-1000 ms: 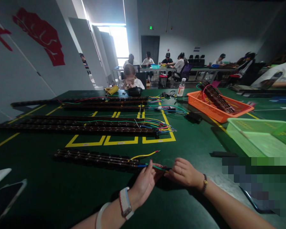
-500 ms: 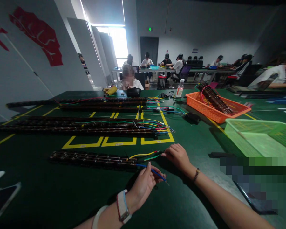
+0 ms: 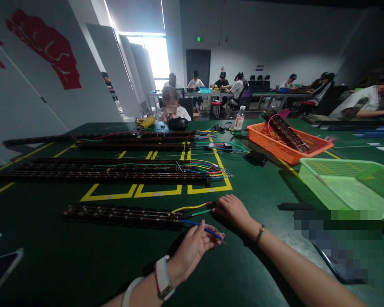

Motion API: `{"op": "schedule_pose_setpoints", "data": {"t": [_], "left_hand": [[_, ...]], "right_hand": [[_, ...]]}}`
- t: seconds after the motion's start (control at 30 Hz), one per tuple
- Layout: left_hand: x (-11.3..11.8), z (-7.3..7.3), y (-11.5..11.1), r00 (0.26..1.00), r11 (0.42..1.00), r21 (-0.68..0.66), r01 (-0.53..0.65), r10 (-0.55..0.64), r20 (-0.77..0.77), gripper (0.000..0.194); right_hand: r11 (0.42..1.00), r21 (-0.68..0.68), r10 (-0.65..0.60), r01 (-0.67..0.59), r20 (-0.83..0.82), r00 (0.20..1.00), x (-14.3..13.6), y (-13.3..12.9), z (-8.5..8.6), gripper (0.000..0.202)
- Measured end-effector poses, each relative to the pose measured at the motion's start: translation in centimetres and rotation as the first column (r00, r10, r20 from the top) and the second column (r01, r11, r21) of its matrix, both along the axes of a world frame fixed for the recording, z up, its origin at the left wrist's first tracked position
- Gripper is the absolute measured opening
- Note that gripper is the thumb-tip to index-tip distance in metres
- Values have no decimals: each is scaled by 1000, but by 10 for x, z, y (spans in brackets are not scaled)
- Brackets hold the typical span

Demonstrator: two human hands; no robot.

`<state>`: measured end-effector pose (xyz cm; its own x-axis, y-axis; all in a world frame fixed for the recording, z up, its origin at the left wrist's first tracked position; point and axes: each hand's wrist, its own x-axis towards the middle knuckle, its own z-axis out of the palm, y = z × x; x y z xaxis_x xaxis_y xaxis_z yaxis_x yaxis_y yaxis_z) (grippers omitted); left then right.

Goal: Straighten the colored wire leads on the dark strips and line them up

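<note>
A short dark bundle of rods [image 3: 121, 216] lies on the green table, with a yellow wire [image 3: 190, 207], a green wire [image 3: 201, 213] and a blue wire [image 3: 196, 223] coming out of its right end. My left hand [image 3: 195, 245] pinches the blue wire, whose bare tip sticks out beyond the fingers. Just beyond it, my right hand [image 3: 232, 211] is curled with its fingertips closed at the far end of the green wire; the fingers hide that end. The yellow wire ends in a red tip close to those fingers.
Longer dark rod bundles [image 3: 115, 172] with coloured wires lie behind, across yellow tape outlines [image 3: 158, 194]. At right are an orange basket [image 3: 265, 147] with another bundle, a green basket [image 3: 313, 181] and a pixelated dark object. A bottle [image 3: 240, 118] stands farther back. People sit beyond.
The view has shifted slightly. My right hand has moved a little left along the table to the green wire's end. My left hand still holds the blue wire.
</note>
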<state>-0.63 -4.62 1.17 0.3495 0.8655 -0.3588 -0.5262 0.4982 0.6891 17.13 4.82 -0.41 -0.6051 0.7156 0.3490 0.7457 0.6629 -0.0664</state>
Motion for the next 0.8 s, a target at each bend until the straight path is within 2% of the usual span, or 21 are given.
{"op": "schedule_pose_setpoints", "data": {"t": [0.13,0.27,0.43,0.53,0.6,0.67,0.8], "left_hand": [[1,0,0,999,999,6,-33,33,18,31],[0,-1,0,1000,1000,-6,-20,20,16,34],[-1,-1,1,999,1000,-9,-12,13,43,32],[-1,-2,2,997,1000,-27,-13,15,70,30],[-1,-2,1,997,999,-32,-18,21,76,28],[-1,-2,1,997,999,-32,-17,20,77,27],[-1,-3,1,994,998,-52,-27,33,106,22]], "right_hand": [[1000,-6,-16,16,-20,1000,0,-2,0,25],[999,-32,21,-24,-95,995,1,-5,-1,27],[987,-77,113,-140,-285,952,7,-16,2,32],[963,-14,239,-268,-407,882,12,-27,9,33],[929,86,363,-359,-390,846,14,-34,13,35],[885,174,465,-432,-298,833,14,-40,15,34],[825,228,546,-516,-93,832,8,-47,17,13]]}}
